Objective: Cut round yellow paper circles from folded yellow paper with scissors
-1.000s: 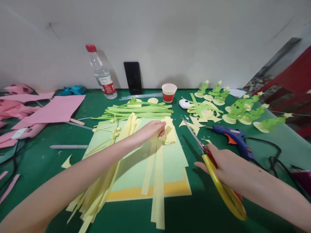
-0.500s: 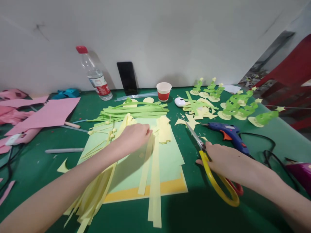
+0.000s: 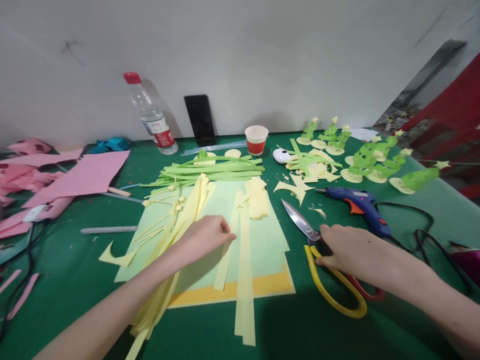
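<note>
My left hand [image 3: 210, 235] is over the light green sheets [image 3: 262, 255], its thumb and fingers closed above a pale yellow strip [image 3: 224, 270]; whether it pinches anything is too small to tell. Longer yellow strips [image 3: 244, 295] lie just right of it, and a bundle of yellow strips [image 3: 187, 205] runs under my left forearm. Further right, my right hand [image 3: 345, 247] rests on the scissors [image 3: 300, 220], thumb and fingers around the pivot and handles, blades pointing up and left. Short yellow pieces [image 3: 258, 200] are stacked on the sheets.
Green strips [image 3: 210, 172], a paper cup [image 3: 256, 140], a phone [image 3: 200, 120] and a bottle [image 3: 159, 130] stand or lie at the back. Right are a glue gun [image 3: 360, 205] and small green paper trees [image 3: 375, 160]. Pink paper [image 3: 82, 172] lies left.
My left hand has moved down along the sheets, away from the strips' upper ends. The scissors lie lower, with my right hand still on them. The view has shifted slightly.
</note>
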### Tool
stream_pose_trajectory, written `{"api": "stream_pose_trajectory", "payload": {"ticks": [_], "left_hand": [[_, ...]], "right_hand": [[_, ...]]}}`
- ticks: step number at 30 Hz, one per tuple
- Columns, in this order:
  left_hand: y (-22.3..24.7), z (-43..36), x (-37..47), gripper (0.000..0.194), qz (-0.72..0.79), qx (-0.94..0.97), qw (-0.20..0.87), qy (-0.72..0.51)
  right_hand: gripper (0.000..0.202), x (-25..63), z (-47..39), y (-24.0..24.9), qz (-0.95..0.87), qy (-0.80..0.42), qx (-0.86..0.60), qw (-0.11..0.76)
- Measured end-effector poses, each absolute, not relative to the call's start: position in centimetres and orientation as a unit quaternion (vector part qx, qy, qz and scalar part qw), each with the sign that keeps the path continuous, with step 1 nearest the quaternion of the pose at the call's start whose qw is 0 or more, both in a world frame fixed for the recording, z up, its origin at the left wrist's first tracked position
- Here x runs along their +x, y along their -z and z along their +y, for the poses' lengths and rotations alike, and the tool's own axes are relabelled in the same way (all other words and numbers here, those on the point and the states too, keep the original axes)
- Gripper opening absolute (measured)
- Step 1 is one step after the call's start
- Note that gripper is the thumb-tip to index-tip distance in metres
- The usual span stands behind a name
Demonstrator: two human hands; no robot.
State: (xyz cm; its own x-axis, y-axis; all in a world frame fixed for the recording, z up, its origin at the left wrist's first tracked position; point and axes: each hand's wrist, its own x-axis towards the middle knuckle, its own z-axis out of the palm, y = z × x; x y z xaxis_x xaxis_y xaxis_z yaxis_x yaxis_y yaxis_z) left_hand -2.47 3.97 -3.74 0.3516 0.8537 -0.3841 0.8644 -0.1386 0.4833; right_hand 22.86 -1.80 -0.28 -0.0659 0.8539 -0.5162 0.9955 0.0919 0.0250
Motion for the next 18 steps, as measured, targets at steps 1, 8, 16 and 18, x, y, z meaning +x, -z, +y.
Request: {"api": "stream_pose_trajectory", "payload": {"ticks": [1,8,16,18], "left_hand": [[3.8,4.0,-2.5,0.033,0.570,0.755,0.326,0.015],[3.4,4.1,-3.0,0.042,0.552,0.783,0.286,0.006],[3.3,4.4,-3.7,0.080,0.429,0.857,0.286,0.003],[3.8,4.0,-3.8,0.068,0.430,0.858,0.281,-0.018]], "right_hand": [[0.017,22.9,-1.9,0.2,0.713,0.162,0.651,0.204],[0.032,22.3,-2.3,0.4,0.718,0.126,0.661,0.177],[0.035,21.2,-2.6,-0.5,0.720,0.139,0.657,0.176],[0.035,21.2,-2.6,-0.4,0.723,0.138,0.655,0.170]]}}
